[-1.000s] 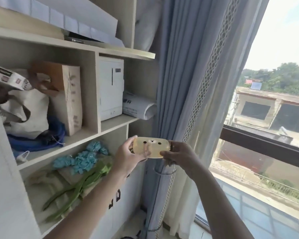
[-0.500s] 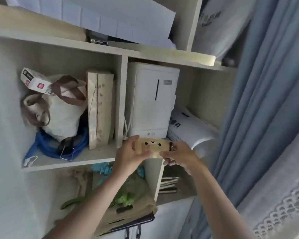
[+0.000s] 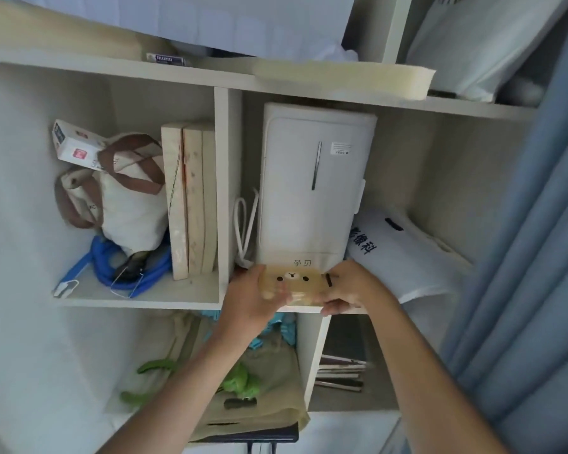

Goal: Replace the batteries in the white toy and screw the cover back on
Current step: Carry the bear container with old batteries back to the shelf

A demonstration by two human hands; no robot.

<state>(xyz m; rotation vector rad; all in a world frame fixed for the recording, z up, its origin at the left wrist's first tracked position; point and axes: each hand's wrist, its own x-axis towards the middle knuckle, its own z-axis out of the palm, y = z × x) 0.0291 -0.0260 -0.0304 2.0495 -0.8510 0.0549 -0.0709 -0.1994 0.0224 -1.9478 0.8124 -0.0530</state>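
A small cream toy (image 3: 294, 283) with a bear face printed on its side is held at chest height in front of the shelf unit. My left hand (image 3: 248, 298) grips its left end, thumb across the front. Its right end sits in my right hand (image 3: 351, 288), whose fingers curl under it, next to a small black part on the toy. The toy hovers just above the front edge of the middle shelf (image 3: 138, 301). No batteries, cover or screwdriver show.
Behind the toy stands a white appliance (image 3: 312, 181) with a coiled cord. A white printed bag (image 3: 404, 257) lies to its right. The left compartment holds a canvas bag (image 3: 122, 198), blue rope (image 3: 102, 260) and wooden boards (image 3: 191, 198). A blue curtain (image 3: 522, 257) hangs at right.
My view has swung left from the window to the shelves and closed in on them. Both hands have kept hold of the toy, which is now right at the middle shelf's edge.
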